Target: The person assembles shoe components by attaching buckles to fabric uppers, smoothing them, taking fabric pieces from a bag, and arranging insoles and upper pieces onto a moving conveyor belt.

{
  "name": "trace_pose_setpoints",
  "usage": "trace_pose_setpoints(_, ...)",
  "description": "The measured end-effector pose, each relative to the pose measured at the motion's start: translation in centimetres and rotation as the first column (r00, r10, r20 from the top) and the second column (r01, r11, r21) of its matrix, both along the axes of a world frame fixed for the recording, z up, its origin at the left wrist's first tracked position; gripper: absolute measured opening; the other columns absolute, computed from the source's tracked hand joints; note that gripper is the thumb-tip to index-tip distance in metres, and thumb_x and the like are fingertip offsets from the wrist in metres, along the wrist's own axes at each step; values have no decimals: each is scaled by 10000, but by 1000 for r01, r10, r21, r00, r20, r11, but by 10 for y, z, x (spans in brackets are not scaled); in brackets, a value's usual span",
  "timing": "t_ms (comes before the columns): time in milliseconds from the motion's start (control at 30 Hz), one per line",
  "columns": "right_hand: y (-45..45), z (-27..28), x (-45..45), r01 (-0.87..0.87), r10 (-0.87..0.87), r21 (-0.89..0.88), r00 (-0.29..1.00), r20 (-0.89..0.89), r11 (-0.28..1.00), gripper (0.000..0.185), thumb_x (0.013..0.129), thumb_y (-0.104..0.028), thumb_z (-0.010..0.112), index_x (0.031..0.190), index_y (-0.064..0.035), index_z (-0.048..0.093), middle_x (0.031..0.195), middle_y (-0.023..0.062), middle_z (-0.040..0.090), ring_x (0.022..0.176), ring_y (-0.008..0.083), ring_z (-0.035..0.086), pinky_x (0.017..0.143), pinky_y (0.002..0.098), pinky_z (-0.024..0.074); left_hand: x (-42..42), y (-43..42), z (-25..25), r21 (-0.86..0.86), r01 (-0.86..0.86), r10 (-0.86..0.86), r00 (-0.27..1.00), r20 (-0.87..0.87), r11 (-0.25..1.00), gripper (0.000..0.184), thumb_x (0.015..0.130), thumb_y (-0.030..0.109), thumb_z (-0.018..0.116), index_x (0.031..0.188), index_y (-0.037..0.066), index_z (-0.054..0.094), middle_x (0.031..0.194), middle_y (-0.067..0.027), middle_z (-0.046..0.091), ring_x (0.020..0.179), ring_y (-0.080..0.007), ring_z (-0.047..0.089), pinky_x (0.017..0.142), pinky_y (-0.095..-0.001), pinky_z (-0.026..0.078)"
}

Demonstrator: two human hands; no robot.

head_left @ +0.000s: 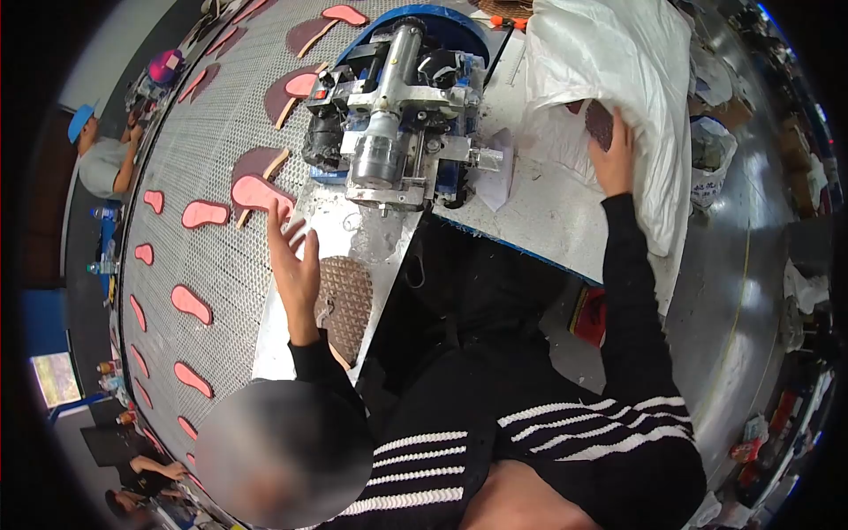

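My left hand (pixel 296 269) is raised with its fingers apart, its tips by the edge of a pink insole (pixel 259 191) on the mesh conveyor (pixel 238 309). Under that insole lies a dark brown sole piece (pixel 252 162) with a tan strip along it. Just right of my left wrist, a brown textured sole (pixel 347 305) rests on the white worktop (pixel 281 340). At the mouth of a white sack (pixel 609 53), my right hand (pixel 613 159) is closed on a dark brown sole (pixel 599 126). The sack partly covers that sole.
A metal machine (pixel 389 132) with a cylindrical roller stands between my hands, a blue round rim (pixel 450 19) behind it. Several pink insoles (pixel 191 303) lie along the conveyor. A person in a blue cap (pixel 106 159) works across it. A white bag (pixel 711 155) stands at right.
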State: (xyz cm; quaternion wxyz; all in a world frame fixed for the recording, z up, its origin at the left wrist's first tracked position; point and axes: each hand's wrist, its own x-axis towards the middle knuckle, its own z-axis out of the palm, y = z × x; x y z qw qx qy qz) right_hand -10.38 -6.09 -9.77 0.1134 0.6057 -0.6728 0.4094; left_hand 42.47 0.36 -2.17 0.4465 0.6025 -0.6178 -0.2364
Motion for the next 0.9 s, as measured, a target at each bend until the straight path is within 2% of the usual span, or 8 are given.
trace_pose_setpoints(167,-16,97,0,67,-107,-336,989,-103,939,752,797,-221,659,1457,-74,329,1404,246,415,1347,408,347,1100,451,320,-16,29,2,59,17,-1,966,-259,998,627,918,14,553,1485,74,294,1344,-197,493,1017,-214,635,837,-304,514)
trace_pose_setpoints(300,-32,47,-35,35,0,395,996,-89,918,652,824,-221,624,1420,-84,398,1447,206,395,1349,375,362,1086,453,338,-21,43,2,55,-3,22,934,-357,998,595,928,20,543,1474,66,311,1278,-191,540,946,-186,648,807,-277,513)
trace_pose_setpoints(367,-9,14,-4,449,-252,350,839,-482,822,573,826,-186,608,1369,-75,466,1411,207,448,1297,385,420,1067,484,352,-20,46,2,72,-2,28,931,-364,997,578,930,20,536,1465,57,322,1254,-187,555,930,-179,646,802,-273,510)
trace_pose_setpoints(500,-14,-66,-64,428,-316,131,811,-493,894,408,854,-231,575,1207,-32,621,1242,210,603,1174,395,540,1035,451,390,-17,50,0,88,26,10,924,-382,996,547,933,19,523,1448,42,340,1212,-177,582,907,-167,643,804,-272,505)
trace_pose_setpoints(667,37,27,-22,87,1,204,918,-397,975,365,881,-183,547,1210,-43,620,1239,229,589,1180,397,528,1024,445,392,-19,55,-1,126,65,-11,921,-389,990,330,942,25,514,1268,-17,545,1039,-131,661,881,-162,638,821,-280,500)
trace_pose_setpoints(733,74,110,37,65,95,652,974,-207,755,320,922,-90,488,1215,-57,614,1083,241,635,1008,430,605,891,415,480,-25,57,4,111,97,-48,926,-375,989,297,937,24,520,1225,-24,574,1007,-125,668,873,-163,640,815,-281,501)
trace_pose_setpoints(800,108,140,55,-220,262,407,964,-49,886,304,925,-89,500,1202,-68,625,942,229,665,796,373,674,713,394,513,-36,68,18,58,130,-104,936,-335,990,245,930,23,524,1151,-34,613,954,-115,677,866,-159,640,798,-280,500)
trace_pose_setpoints(900,155,177,71,-421,369,295,904,217,858,359,821,-24,506,1146,18,651,935,145,714,780,169,680,736,247,479,-65,84,33,73,413,-340,827,-447,908,252,907,34,548,1141,-30,617,967,-128,672,870,-181,643,804,-291,495)
